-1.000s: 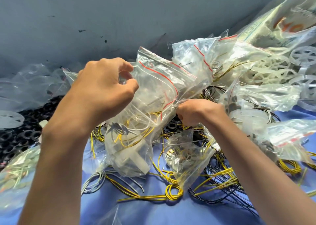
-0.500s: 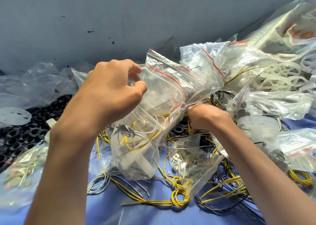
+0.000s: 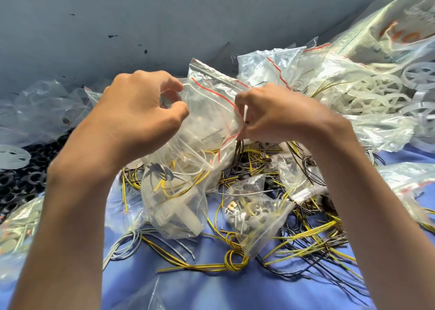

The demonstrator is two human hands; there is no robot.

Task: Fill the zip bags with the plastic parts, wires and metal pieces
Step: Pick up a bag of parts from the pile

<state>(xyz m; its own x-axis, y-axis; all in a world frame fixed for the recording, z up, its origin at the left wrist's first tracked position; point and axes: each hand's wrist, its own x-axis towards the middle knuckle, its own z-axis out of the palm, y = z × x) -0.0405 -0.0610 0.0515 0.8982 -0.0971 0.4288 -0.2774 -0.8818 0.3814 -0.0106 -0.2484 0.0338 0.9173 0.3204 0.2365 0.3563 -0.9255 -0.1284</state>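
**Both hands on the bag's mouth, seal line between the fingers**

I have the clear plastic zip bag with a red seal line [image 3: 179, 192] held up by its mouth. My left hand [image 3: 138, 112] pinches one end, its fingers [image 3: 181, 112] clamped on the film. My right hand [image 3: 280, 114] grips the other end, its fingers [image 3: 242, 100] curled tight on the edge beside the red line.

The seal line runs between the two sets of fingers, starting just beside the left ones and sloping down to the right ones. From there the zip bag's long axis hangs down and toward me. Its belly of yellow wires, grey wires and a white plastic piece lies below the left fingers. Its bottom reaches the blue surface [image 3: 211, 286], though I cannot tell if it bears weight there.

Whether the mouth is parted or pressed closed I cannot tell. Either way, I judge the coming move runs along that sloping line, and both hands are already on it. The loose yellow wires [image 3: 211, 266] lie well below the right fingers, the nearer hand for them.
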